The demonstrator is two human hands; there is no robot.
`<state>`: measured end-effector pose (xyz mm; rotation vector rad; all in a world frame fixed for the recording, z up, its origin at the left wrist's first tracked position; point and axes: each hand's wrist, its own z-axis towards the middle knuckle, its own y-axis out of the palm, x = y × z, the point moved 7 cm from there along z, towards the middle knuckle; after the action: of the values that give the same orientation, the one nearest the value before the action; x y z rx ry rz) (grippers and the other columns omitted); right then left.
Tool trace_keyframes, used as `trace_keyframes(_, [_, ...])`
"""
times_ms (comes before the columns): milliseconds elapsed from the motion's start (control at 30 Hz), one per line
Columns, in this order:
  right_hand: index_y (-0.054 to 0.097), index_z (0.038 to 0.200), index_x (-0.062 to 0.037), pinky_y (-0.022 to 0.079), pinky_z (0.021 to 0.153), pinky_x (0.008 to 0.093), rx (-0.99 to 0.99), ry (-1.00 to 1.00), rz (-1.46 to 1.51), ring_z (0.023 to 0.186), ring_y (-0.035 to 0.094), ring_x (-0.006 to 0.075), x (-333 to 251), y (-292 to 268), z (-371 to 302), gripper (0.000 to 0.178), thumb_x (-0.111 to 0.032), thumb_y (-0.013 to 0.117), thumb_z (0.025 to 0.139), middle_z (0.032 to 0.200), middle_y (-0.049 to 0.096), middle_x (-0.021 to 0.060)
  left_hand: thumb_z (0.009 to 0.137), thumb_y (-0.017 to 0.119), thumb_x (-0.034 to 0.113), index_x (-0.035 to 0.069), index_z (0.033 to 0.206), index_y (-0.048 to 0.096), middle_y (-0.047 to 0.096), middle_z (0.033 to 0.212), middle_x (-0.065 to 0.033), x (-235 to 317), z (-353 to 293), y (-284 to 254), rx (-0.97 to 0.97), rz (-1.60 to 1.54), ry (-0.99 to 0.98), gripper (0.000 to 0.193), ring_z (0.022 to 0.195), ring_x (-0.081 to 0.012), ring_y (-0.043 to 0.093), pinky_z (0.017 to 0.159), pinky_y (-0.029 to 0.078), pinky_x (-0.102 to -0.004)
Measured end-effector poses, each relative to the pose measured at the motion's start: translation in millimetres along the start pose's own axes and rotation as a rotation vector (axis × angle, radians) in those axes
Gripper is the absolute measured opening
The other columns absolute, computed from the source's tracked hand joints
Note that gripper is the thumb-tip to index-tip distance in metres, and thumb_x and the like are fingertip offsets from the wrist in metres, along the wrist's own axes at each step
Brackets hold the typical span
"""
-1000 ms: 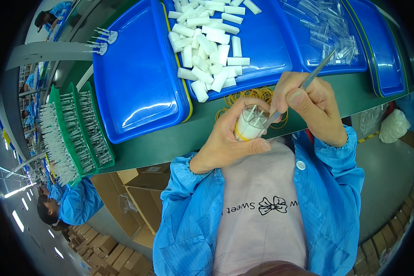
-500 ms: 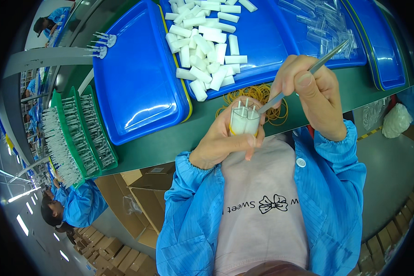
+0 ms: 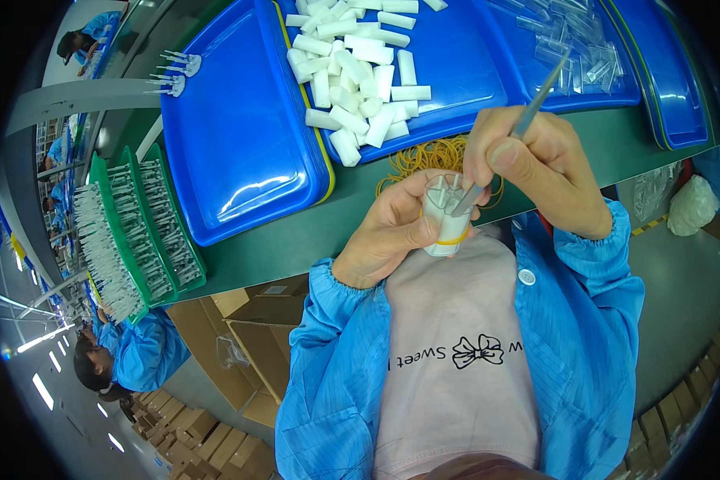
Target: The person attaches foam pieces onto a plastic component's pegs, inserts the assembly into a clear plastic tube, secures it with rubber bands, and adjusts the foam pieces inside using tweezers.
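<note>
A small bundle of clear tubes (image 3: 442,228) with white rods inside is in my left hand (image 3: 384,236), whose fingers and thumb wrap round it. A yellow rubber band circles the bundle's lower part, and rod ends show at its top. My right hand (image 3: 540,164) grips slim silver metal tweezers (image 3: 540,98), one end slanting up beyond my fingers. Their lower end rests at the top of the bundle, on the right side. Whether that end touches a rod or a tube wall is hard to make out.
Behind my hands lies a heap of yellow rubber bands (image 3: 428,156). Blue trays hold loose white rods (image 3: 348,92) and clear tubes (image 3: 580,48). At left are another blue tray (image 3: 232,152) and green racks (image 3: 132,232) of white-tipped pieces. Open cardboard boxes (image 3: 252,328) sit below the table's edge.
The bundle has shifted right and tilted, showing more of its side and the rubber band. My right hand has come closer and lower, with the tweezers standing steeper.
</note>
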<state>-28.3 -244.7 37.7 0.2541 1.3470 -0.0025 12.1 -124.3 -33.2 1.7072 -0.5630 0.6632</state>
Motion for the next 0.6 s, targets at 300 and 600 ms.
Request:
trace_keyframes(300, [0.057, 0.079, 0.0018, 0.046, 0.05, 0.0233, 0.102, -0.123, -0.192, 0.06, 0.056, 0.0102, -3, 2, -3, 0.026, -0.018, 0.051, 0.095, 0.08, 0.058, 0.0069, 0.094, 0.049, 0.038, 0.001, 0.133, 0.037, 0.054, 0.116, -0.0144, -9, 0, -5, 0.011, -0.126, -0.122, 0.056, 0.1, -0.0231, 0.058, 0.071, 0.051, -0.0322])
trace_keyframes(600, [0.055, 0.081, -0.0005, 0.046, 0.061, 0.0227, 0.12, -0.016, -0.106, 0.068, 0.055, 0.0092, 3, -22, 0, 0.031, -0.025, 0.045, 0.098, 0.079, 0.055, 0.0035, 0.095, 0.045, 0.041, 0.001, 0.136, 0.031, 0.052, 0.116, -0.0151, -10, 4, -4, 0.014, -0.17, -0.129, 0.06, 0.098, -0.0228, 0.058, 0.067, 0.051, -0.0311])
